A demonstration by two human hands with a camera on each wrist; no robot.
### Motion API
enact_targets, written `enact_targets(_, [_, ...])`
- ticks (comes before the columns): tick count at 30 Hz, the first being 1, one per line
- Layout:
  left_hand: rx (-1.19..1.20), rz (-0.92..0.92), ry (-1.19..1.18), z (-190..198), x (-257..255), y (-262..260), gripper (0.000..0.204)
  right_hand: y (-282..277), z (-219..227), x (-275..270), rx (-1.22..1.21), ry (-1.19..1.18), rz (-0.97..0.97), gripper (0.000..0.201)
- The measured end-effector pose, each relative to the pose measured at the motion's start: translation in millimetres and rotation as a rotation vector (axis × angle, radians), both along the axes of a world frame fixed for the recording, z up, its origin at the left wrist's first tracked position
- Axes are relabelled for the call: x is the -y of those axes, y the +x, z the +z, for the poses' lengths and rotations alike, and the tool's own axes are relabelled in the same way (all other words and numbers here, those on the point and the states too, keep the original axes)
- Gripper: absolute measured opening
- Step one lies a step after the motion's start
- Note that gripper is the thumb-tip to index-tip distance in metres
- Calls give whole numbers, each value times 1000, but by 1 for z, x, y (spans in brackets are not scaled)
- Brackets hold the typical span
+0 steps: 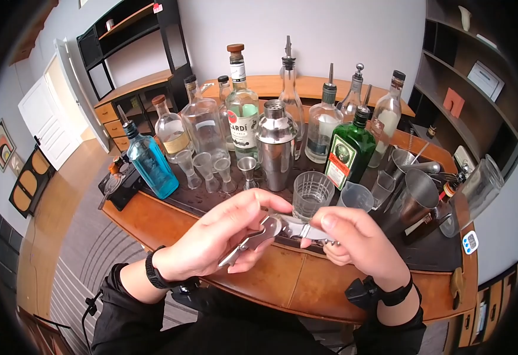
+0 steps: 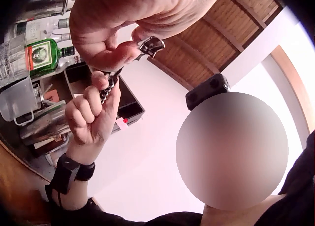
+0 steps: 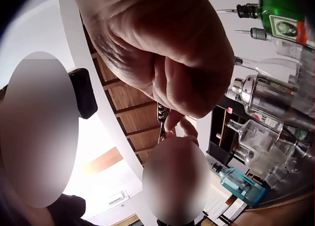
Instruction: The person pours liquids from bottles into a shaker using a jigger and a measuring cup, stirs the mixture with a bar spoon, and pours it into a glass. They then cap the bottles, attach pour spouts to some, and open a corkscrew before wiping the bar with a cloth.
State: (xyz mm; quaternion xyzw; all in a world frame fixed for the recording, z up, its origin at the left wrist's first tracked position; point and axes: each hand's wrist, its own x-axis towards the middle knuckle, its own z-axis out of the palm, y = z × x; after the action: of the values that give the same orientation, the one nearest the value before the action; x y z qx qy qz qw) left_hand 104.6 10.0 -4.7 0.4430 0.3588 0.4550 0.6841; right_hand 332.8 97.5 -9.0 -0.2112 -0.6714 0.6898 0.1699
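Observation:
Over the front edge of the bar table, both hands hold a silver waiter's corkscrew [image 1: 294,228]. My left hand [image 1: 220,234] grips one end between thumb and fingers, with a metal part sticking out below the palm. The other end is pinched by my right hand [image 1: 358,241], its remaining fingers curled in. In the left wrist view, the dark spiral [image 2: 105,94] shows beside the right fingers. Part of that spiral also appears under the right hand [image 3: 167,53] in the right wrist view. Just behind the hands stands a cut-glass tumbler [image 1: 313,195].
Behind the tumbler stand a steel shaker [image 1: 275,148], a green bottle [image 1: 349,148] and several clear bottles. A blue bottle [image 1: 152,163] and small glasses are at left. Mixing tins [image 1: 415,198], a plastic jug [image 1: 356,198] and a tall glass [image 1: 478,189] crowd the right.

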Motion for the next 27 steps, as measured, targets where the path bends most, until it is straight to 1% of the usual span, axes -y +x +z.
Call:
enact_targets(2, [-32,79,113,-1,1,-2,51,4,-1,-3,-129,-166,-41,38])
enact_targets(3, [-60,95,168,-5,0,-8,58,4,1,-4,-165,-199,-61,40])
enact_targets(4, [-61,90,168,-8,1,-13,58,4,1,-4,-167,-199,-65,40])
enact_targets(6, [-134,129,503,-13,5,-20,50,2,1,-3,-209,-233,-140,41])
enact_targets(7, [-146,169,546,-12,7,-20,58,1,0,-3,-210,-233,-140,41])
enact_targets(8, [-202,185,695,-10,6,-19,54,0,-2,-3,-231,-256,-154,42])
enact_targets(10, [-460,281,863,-9,8,-17,43,0,-3,-3,-248,-279,-166,43])
enact_targets(11, [-458,285,862,-8,8,-18,43,1,-3,-4,-238,-310,-136,43])
enact_targets(13, [-845,400,1072,-4,5,-21,28,1,-2,-4,-223,-341,-101,43])
enact_targets(14, [-844,404,1070,1,4,-22,28,1,-1,-3,-205,-357,-56,43])
enact_targets(15, [-995,427,1172,7,4,-23,24,1,-1,-3,-188,-375,-12,43])
enact_targets(16, [-1148,446,1272,11,3,-23,20,1,0,-2,-186,-375,-11,43])
enact_targets(18, [-1146,472,1282,12,-1,-23,18,-1,0,0,-113,-294,25,43])
enact_targets(19, [-1183,469,1295,13,-2,-24,18,0,1,0,-95,-271,43,43])
enact_targets(21, [-1221,466,1305,14,-2,-24,18,0,1,0,-92,-263,49,43])
enact_targets(23, [-1188,416,1196,16,0,-23,20,1,1,0,-91,-253,55,43])
enact_targets(24, [-1187,415,1195,15,0,-24,20,1,1,0,-99,-290,65,43])
enact_targets(26, [-1019,378,1040,12,0,-25,23,2,2,-1,-106,-328,76,43])
enact_targets(27, [-1019,377,1040,12,0,-25,23,3,3,-1,-136,-350,69,43])
